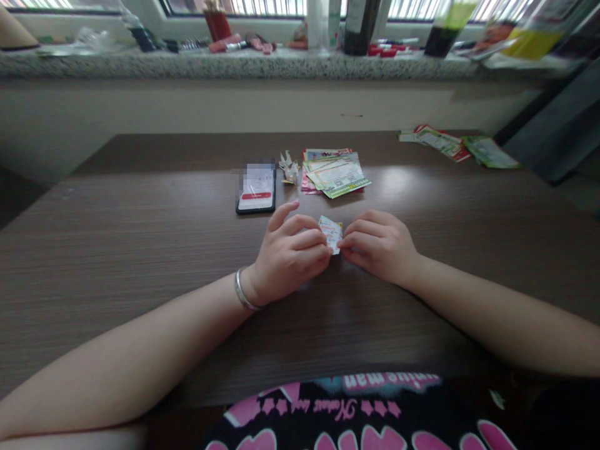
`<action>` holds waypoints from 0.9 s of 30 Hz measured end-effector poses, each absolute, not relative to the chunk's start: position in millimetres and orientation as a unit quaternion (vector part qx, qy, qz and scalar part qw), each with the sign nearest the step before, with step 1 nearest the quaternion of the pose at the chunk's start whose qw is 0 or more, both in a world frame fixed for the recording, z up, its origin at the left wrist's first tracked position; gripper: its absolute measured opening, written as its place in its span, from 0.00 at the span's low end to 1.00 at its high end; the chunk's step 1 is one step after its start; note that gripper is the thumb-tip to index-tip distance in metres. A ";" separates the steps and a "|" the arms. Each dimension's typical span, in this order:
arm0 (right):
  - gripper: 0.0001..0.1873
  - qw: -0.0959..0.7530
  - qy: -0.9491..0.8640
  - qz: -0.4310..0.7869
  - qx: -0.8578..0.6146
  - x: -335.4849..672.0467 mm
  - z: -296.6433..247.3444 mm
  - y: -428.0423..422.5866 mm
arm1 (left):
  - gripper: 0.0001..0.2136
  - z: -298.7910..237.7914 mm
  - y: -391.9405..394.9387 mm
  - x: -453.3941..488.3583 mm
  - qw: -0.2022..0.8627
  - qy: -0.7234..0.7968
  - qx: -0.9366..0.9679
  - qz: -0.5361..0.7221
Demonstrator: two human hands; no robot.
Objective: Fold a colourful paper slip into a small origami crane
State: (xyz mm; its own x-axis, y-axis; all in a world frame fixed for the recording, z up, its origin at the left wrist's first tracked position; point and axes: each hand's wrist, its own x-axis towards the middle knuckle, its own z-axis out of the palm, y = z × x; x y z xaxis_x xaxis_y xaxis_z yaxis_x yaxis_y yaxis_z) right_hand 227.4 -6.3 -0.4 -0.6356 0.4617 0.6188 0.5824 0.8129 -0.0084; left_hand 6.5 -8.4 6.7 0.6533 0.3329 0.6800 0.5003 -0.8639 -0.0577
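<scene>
Fingers [307, 239] of the left hand [293, 255] curl closed on the left edge of a small printed paper [331, 231], one finger raised clear; right hand [380, 244] pinches the right edge, fingertips drawn together. Smooth metal bangle [240, 290] on left wrist. Paper sits between the hands, near the middle of the wood-grain table [140, 269]; can't tell if it touches. Best handling: light pinch, both edges held evenly, small moves; looks thin, likely creases or tears easily. Beyond the left hand, flat rectangular phone [257, 195], dark edges, screen lit. Just beside it, crumpled scraps [289, 170], then a fanned stack [338, 178] of glossy-looking printed sheets. Far right: loose sheets [443, 145], thin, overlapping. Behind, speckled, stone-like sill [281, 66] with bottles [360, 26], partly blurred.
</scene>
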 end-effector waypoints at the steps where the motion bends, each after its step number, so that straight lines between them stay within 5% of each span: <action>1: 0.06 0.311 -0.900 -0.093 -0.292 227.5 -0.6 -6.3 | 0.04 6.7 -8.4 6.7 0.124 -0.232 -0.901 -0.345; 27: 0.07 0.286 -0.897 -0.112 -0.317 229.8 -1.2 -6.0 | 0.03 3.3 -4.6 4.3 0.097 -0.260 -0.896 -0.346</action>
State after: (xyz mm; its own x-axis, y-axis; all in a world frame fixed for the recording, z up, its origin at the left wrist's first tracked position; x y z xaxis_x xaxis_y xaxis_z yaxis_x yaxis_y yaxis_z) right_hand 229.8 -6.0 -1.2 -0.6355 0.5044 0.5845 0.6330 0.7739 0.0203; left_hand 4.3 -4.6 3.3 0.6250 0.3987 0.6711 0.5331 -0.8460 0.0062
